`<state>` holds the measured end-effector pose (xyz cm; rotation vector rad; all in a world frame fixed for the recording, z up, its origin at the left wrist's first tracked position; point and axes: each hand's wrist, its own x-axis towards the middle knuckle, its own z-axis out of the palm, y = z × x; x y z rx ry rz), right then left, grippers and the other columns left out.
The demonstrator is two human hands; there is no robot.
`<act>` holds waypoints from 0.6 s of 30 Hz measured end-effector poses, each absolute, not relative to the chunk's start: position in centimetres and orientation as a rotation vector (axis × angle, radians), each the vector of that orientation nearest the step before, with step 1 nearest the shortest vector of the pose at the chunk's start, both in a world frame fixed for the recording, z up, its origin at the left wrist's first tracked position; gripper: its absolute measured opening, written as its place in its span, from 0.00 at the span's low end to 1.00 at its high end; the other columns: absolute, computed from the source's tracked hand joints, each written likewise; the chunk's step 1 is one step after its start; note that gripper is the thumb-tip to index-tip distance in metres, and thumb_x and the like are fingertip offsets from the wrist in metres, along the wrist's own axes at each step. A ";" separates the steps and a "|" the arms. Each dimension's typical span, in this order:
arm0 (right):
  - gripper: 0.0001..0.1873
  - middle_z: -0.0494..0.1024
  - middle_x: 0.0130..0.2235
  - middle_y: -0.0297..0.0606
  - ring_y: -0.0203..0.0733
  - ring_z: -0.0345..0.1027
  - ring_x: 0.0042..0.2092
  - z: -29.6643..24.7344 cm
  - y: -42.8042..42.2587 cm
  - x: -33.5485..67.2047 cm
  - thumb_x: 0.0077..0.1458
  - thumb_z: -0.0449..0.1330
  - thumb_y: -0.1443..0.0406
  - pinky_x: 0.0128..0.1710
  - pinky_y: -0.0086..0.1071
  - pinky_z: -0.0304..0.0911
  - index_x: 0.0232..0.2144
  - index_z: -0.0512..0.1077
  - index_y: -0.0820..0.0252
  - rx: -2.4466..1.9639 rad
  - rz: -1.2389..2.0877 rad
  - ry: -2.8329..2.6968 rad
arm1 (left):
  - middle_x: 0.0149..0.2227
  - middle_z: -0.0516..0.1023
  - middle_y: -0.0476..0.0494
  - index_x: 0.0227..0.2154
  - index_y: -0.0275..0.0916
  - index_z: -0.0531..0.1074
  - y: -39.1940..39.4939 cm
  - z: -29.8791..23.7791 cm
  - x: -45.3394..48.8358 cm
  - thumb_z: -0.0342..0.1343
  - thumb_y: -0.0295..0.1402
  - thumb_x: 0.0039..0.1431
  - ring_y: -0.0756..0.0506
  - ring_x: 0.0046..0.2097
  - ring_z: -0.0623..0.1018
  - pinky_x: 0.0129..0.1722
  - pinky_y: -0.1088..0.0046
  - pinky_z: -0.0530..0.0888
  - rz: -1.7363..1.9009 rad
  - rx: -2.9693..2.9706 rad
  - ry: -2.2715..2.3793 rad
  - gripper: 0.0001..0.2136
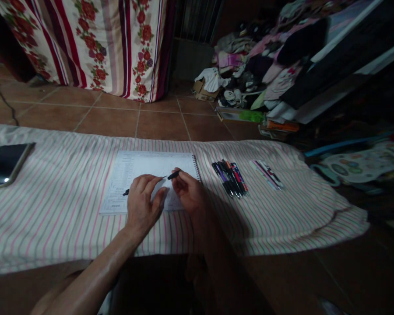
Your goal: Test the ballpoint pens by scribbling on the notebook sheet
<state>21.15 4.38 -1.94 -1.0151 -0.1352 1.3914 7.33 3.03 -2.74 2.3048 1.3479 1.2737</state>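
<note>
My left hand (143, 197) is over an open spiral notebook (120, 175), its fingers curled over a pen. A black pen end (126, 192) sticks out on the left of that hand, and a thin dark tip (164, 176) shows at its index fingertip. The hand hides the length between them, so I cannot tell if they join. My right hand (189, 192) pinches a short black pen piece (173, 175) between thumb and fingers, close to the thin tip. Both hands are above the page, which carries faint print.
To the right of the notebook lie a bunch of pens (231, 178) and a smaller group of pens (267, 174). A phone (7, 164) rests at the left on the striped cloth (68, 183). Beyond are a floral curtain (114, 48) and a heap of clothes (249, 61).
</note>
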 end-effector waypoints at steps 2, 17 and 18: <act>0.05 0.78 0.29 0.34 0.30 0.71 0.30 -1.9 4.4 21.1 0.47 0.58 0.71 0.31 0.22 0.69 0.26 0.74 0.62 -1.000 1.444 -0.128 | 0.40 0.72 0.42 0.43 0.41 0.68 3.0 -2.6 7.5 0.50 0.34 0.60 0.43 0.45 0.70 0.46 0.61 0.68 1.324 2.297 1.331 0.10; 0.07 0.76 0.27 0.33 0.30 0.69 0.28 -1.6 4.0 18.9 0.50 0.54 0.71 0.32 0.23 0.67 0.29 0.72 0.63 -0.755 1.779 -0.197 | 0.41 0.74 0.43 0.42 0.40 0.69 2.8 -1.9 8.2 0.49 0.30 0.60 0.44 0.48 0.69 0.49 0.61 0.67 1.526 2.228 1.292 0.08; 0.07 0.76 0.27 0.33 0.30 0.69 0.29 -1.6 4.0 18.7 0.51 0.54 0.71 0.33 0.22 0.67 0.29 0.72 0.63 -0.738 1.786 -0.192 | 0.41 0.74 0.43 0.41 0.40 0.69 2.8 -1.9 8.1 0.49 0.30 0.60 0.44 0.48 0.69 0.49 0.61 0.67 1.537 2.229 1.297 0.08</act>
